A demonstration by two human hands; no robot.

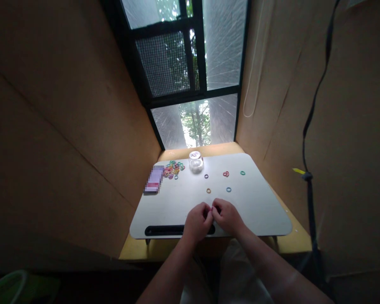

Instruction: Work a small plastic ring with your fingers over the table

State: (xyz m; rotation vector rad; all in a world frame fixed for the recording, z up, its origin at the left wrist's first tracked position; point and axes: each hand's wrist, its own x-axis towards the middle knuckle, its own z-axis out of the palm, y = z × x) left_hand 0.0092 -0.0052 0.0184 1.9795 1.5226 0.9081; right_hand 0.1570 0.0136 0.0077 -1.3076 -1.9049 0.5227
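Observation:
My left hand (199, 221) and my right hand (227, 215) meet over the front part of the white table (256, 211), fingers closed and fingertips pinched together. A hint of pink shows between the fingertips, too small to name. Beyond them lie small coloured rings that look like hair ties: a yellow-orange ring (208, 191), a light blue ring (228, 189), a purple ring (206, 176) and a green ring (242, 173). A red cluster of rings (226, 174) sits among these. Farther left is a heap of mixed coloured rings (173, 169).
A clear round container (196, 164) stands at the table's back, a white lid (194, 155) behind it. A phone (154, 179) lies at the left edge. The table has a black slot (164, 230) in front. Walls close in both sides; a dark strap (308, 126) hangs right.

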